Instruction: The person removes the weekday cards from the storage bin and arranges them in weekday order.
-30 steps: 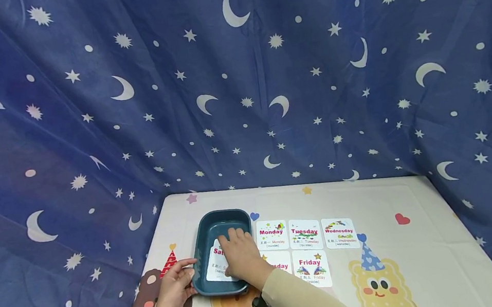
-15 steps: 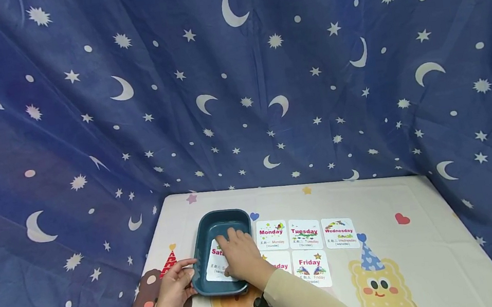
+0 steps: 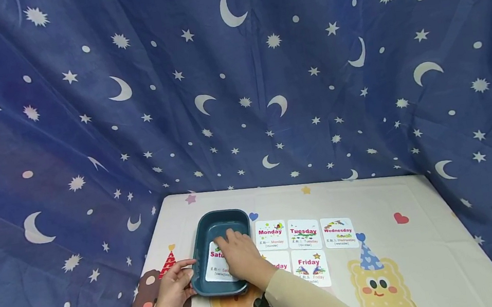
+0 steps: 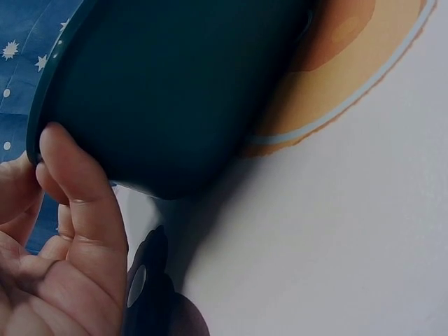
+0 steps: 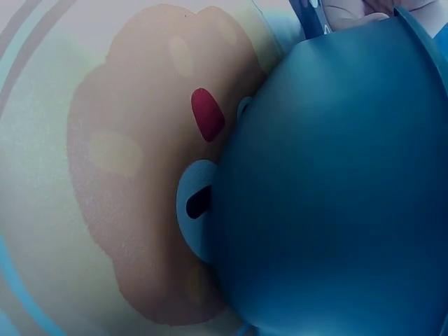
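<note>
My left hand [image 3: 175, 287] holds the dark blue-green tray [image 3: 198, 243] by its left rim. In the left wrist view, the fingers of this hand [image 4: 84, 217] lie against the tray's outer wall [image 4: 161, 91]. My right hand [image 3: 243, 257] reaches down into the tray over a white card [image 3: 217, 271] whose visible letters read "Satu". Its thumb and fingers touch the card and cover its right part; whether they pinch it cannot be made out. The right wrist view shows mostly the outer side of the tray [image 5: 343, 189].
Right of the tray lie the Monday [image 3: 270, 234], Tuesday [image 3: 304, 234] and Wednesday [image 3: 338, 232] cards in a row. Below them are the Friday card [image 3: 310, 268] and a card [image 3: 276, 261] partly covered by the right arm. A starry blue curtain [image 3: 264, 78] hangs behind the table.
In the tray, the card has shifted and turned slightly under my right hand, so more of its lettering shows. My left hand and the tray have stayed put.
</note>
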`<state>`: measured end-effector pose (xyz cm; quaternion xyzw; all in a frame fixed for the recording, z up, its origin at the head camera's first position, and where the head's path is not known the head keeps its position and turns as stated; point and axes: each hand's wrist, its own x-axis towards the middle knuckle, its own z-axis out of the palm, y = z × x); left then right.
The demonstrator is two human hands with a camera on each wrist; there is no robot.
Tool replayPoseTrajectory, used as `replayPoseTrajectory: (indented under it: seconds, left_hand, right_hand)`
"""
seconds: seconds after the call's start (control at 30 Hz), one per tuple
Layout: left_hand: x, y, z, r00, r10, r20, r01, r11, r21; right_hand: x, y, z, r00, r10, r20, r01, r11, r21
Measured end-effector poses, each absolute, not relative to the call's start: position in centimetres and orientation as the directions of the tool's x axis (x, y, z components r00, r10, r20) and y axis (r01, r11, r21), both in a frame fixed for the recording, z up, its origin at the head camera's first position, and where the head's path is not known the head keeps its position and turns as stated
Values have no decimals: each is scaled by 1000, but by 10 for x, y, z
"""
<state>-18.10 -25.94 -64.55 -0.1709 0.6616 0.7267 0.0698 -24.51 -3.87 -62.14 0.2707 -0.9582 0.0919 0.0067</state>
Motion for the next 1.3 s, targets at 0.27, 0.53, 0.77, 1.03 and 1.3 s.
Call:
replayPoseTrajectory:
  seconds: [0.27,0.53,0.77,1.03,1.3]
  left_hand:
    - [-180,-259,-646,-931,-130,-341,-326,-126,937]
    - [-179,-259,-647,-942,-122,-314,-302,-105,947]
    - [-180,-260,-646,-938,-118,-325,-312,-117,943]
    - [-180,-261,-643,-936,-113,-335,-323,-113,940]
    - [-181,-260,-642,-936,-115,-332,-320,-110,941]
  right_hand:
    - [-246,-37,-621,-847,-527,75,-530,823,-203]
    - [-247,-34,-617,-830,-551,83,-553,797,-242]
    - [-249,-31,-613,-836,-548,42,-527,778,-341]
    - [-249,-29,-611,-846,-532,23,-487,756,-437]
    - [-251,-24,-606,-852,-523,17,-443,703,-556]
